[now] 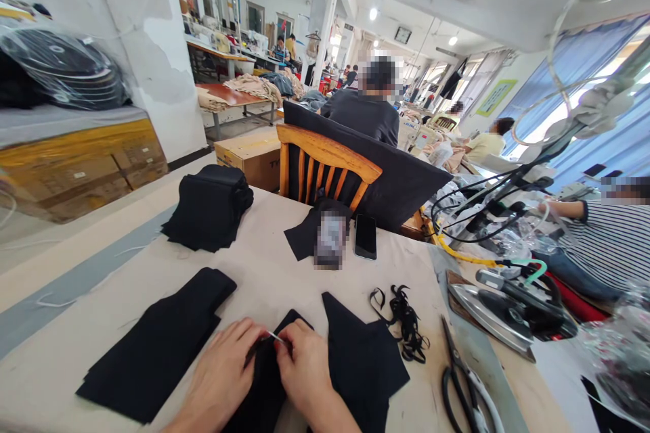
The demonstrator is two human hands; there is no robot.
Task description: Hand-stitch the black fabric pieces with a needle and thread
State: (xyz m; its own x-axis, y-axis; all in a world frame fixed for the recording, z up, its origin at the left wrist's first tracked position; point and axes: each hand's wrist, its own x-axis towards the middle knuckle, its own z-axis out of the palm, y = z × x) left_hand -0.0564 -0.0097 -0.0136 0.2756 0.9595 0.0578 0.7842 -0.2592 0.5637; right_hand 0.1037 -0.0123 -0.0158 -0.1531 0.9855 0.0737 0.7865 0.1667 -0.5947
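Left of the brown wooden slat-backed chair (332,149) stands a patchy white-and-grey wall (145,47); right of it hang blue fabric curtains (594,57).

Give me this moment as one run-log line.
left hand: gripping black fabric piece | right hand: gripping same piece | between hands: slim pale object, unidentified | nearby: black strips, scissors, steam iron

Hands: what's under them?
Black fabric shows between the left hand and right hand, and just beyond them. Whatever lies directly beneath either one is covered; can't tell.
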